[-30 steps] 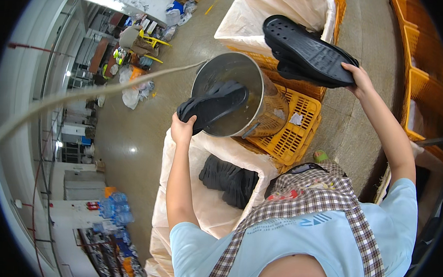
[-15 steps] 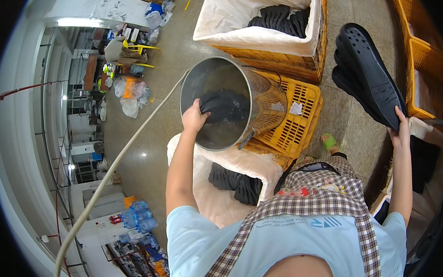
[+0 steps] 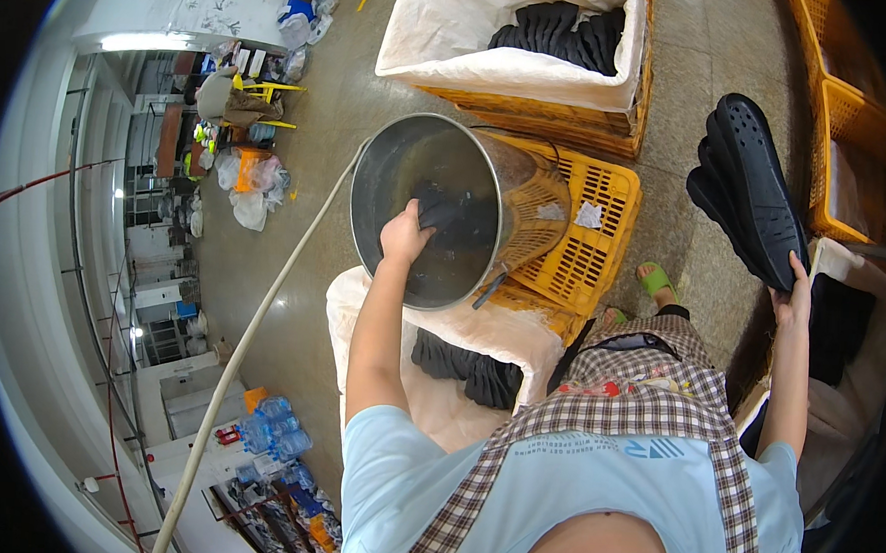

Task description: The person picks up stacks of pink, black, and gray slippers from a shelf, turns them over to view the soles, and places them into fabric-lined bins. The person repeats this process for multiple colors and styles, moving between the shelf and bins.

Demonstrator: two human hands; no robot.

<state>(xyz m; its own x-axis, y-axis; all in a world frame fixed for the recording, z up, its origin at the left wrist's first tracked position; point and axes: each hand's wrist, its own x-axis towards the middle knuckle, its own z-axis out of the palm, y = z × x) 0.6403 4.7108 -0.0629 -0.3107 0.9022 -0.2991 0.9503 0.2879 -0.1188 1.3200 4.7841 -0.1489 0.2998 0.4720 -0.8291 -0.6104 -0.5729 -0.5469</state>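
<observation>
My left hand point(image 3: 405, 236) is closed on the end of dark shoe soles point(image 3: 444, 213) inside a round metal drum point(image 3: 431, 119). Their far ends are hard to make out against the dim inside. Out to the right, my right hand point(image 3: 791, 301) grips several black shoe soles point(image 3: 755, 178) by one end. They are stacked and slightly fanned, and the front one shows round holes at its far end. Below the drum, a white-lined bin point(image 3: 366, 373) holds more black soles point(image 3: 466, 368).
A yellow plastic crate point(image 3: 586, 259) lies beside the drum. Beyond stands a lined crate point(image 3: 514, 78) with black soles point(image 3: 561, 34). Yellow crates point(image 3: 842, 162) line the right. A pale hose point(image 3: 249, 341) runs to the drum's rim. Someone point(image 3: 220, 95) sits far left.
My left hand has shifted a little right and up in the drum, still gripping the dark soles. My right hand has lowered its stack toward me, and the soles stand more upright.
</observation>
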